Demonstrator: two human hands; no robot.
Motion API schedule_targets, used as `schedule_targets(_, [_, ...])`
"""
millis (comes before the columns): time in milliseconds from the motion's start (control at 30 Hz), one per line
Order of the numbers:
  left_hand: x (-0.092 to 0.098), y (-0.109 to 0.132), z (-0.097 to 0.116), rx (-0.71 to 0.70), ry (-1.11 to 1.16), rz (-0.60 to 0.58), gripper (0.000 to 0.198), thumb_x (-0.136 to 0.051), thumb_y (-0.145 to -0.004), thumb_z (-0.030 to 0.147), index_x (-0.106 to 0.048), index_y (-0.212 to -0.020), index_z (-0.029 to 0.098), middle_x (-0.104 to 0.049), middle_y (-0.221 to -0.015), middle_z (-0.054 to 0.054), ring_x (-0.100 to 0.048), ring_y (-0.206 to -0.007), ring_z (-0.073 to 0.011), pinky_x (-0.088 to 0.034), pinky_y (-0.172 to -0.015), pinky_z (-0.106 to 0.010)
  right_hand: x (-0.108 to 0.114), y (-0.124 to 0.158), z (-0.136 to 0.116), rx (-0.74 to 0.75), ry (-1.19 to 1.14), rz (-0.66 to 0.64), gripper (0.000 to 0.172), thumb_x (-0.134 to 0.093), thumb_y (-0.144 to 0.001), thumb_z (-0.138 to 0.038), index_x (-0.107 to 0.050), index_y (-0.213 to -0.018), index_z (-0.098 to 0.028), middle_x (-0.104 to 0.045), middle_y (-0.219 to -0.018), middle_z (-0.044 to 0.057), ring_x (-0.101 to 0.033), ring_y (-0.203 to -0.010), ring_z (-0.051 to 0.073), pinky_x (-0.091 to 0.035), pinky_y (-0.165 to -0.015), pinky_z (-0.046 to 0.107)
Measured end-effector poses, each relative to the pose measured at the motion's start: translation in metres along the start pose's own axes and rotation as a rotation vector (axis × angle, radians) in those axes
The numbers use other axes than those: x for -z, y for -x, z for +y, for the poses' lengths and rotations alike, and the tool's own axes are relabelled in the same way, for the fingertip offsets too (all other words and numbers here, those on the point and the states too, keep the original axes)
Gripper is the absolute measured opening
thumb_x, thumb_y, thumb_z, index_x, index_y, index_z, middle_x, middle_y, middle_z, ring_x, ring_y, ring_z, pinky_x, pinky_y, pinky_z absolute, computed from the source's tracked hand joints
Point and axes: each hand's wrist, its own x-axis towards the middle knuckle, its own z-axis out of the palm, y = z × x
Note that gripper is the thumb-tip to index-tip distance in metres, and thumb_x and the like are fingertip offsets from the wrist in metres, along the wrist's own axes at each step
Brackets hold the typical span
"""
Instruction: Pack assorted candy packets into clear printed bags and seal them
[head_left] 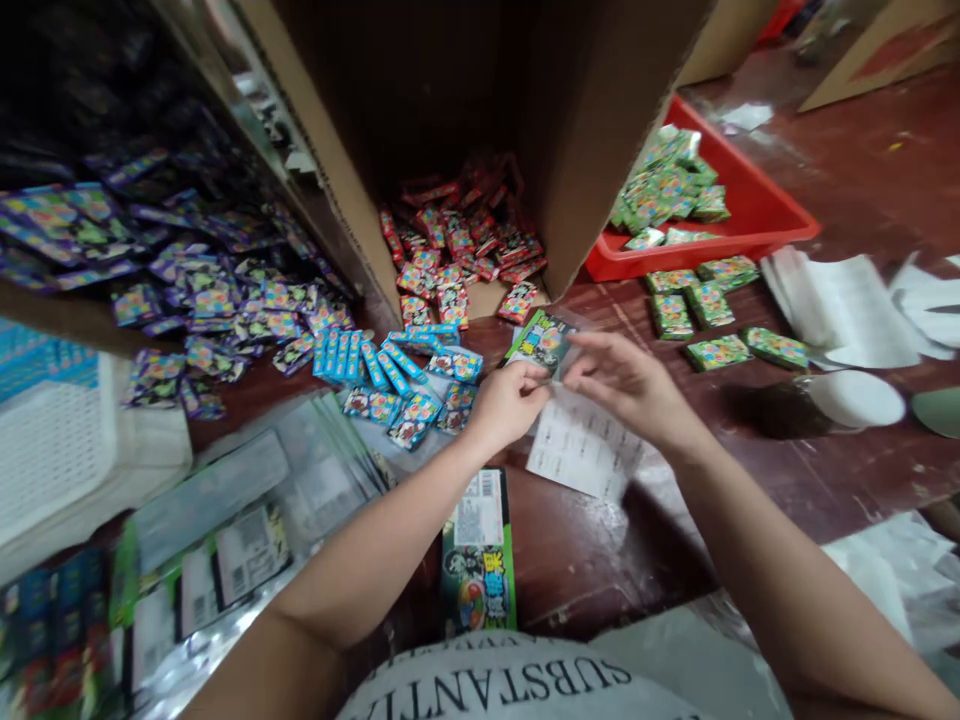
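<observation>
My left hand [511, 402] is closed, thumb and fingers pinching the lower edge of a green-and-black printed plastic pouch [538, 342]. At the pouch's right edge is my right hand [626, 385], its fingers stretched and somewhat apart; whether they touch the clear film is hard to tell. Below both hands lies a white sheet of printed labels [577, 445]. Small blue candy boxes [409, 385] are grouped left of my left hand, some standing in a row. Another printed pouch [480, 560], bearing a white label, lies flat near my body.
An upright carton [577, 130] holds red candy boxes [457, 240]. Purple boxes [217, 300] spill out at left. A red tray [750, 225] holds green boxes, with several more [709, 305] before it. A cylindrical container [825, 402] lies right; stacked pouches [300, 470] lie left.
</observation>
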Motion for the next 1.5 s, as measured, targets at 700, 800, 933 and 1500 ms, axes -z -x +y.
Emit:
schedule_targets(700, [0.091,0.137,-0.013,0.041,-0.059,-0.197,0.014,-0.061,-0.089,0.023,-0.071,-0.099,0.023,-0.076,-0.1,-0.004,-0.07,-0.09,-0.0193,-0.056,-0.082,-0.035,-0.106,0.05,-0.036,-0.121,-0.124,-0.41,0.07,-0.069,-0.091,-0.027,-0.034,-0.151,-0.025,-0.068,-0.092,0.001,-0.067,-0.088,0.019,-0.057,-0.082,0.036])
schedule_targets(800, [0.089,0.141,-0.021,0.046,0.015,-0.162,0.015,-0.062,-0.087,0.021,-0.069,-0.101,0.022,-0.075,-0.109,-0.006,-0.071,-0.1,-0.0209,-0.056,-0.089,-0.037,-0.11,0.052,-0.034,-0.053,0.015,-0.375,0.076,-0.066,-0.092,-0.026,-0.026,-0.157,-0.026,-0.067,-0.094,0.002,-0.066,-0.089,0.02,-0.055,-0.082,0.038])
schedule_targets(933, [0.091,0.144,-0.024,0.057,0.112,-0.153,0.026,-0.063,-0.083,0.014,-0.064,-0.107,0.02,-0.074,-0.112,-0.009,-0.071,-0.105,-0.0223,-0.056,-0.094,-0.04,-0.116,0.062,-0.035,0.186,0.392,-0.233,0.085,-0.066,-0.093,-0.025,-0.016,-0.162,-0.034,-0.067,-0.112,0.007,-0.061,-0.101,0.027,-0.047,-0.091,0.048])
schedule_targets(1500, [0.154,0.163,-0.027,0.044,0.383,0.241,0.047,-0.078,-0.081,0.029,-0.065,-0.126,0.028,-0.067,-0.127,-0.004,-0.063,-0.112,-0.0198,-0.054,-0.092,-0.031,-0.106,0.095,-0.023,0.012,0.016,0.132,0.084,-0.069,-0.091,-0.042,-0.018,-0.158,-0.043,-0.046,-0.149,0.01,-0.053,-0.131,0.03,-0.048,-0.105,0.055])
